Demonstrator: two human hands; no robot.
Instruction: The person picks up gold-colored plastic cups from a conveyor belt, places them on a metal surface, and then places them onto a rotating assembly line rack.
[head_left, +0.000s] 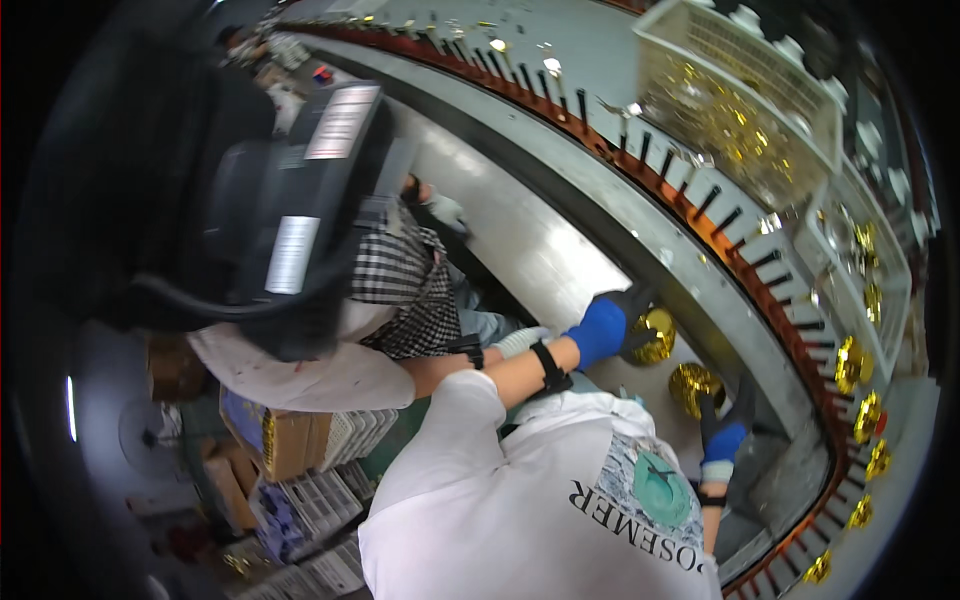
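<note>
Both my hands wear blue gloves with dark fingers. My left hand reaches over the metal worktop, its fingers closed around a shiny gold rounded piece. Just to the right and nearer, my right hand has its dark fingers on a second shiny gold rounded piece. The two pieces are apart from each other, low over or on the worktop. Part of each grip is hidden by the glove, and the exact kind of the pieces does not show.
A curved conveyor track with upright dark pegs runs past the worktop; some pegs carry gold pieces. Beyond stands a white plastic basket of shiny parts. At my left, a person in a checkered garment works close by.
</note>
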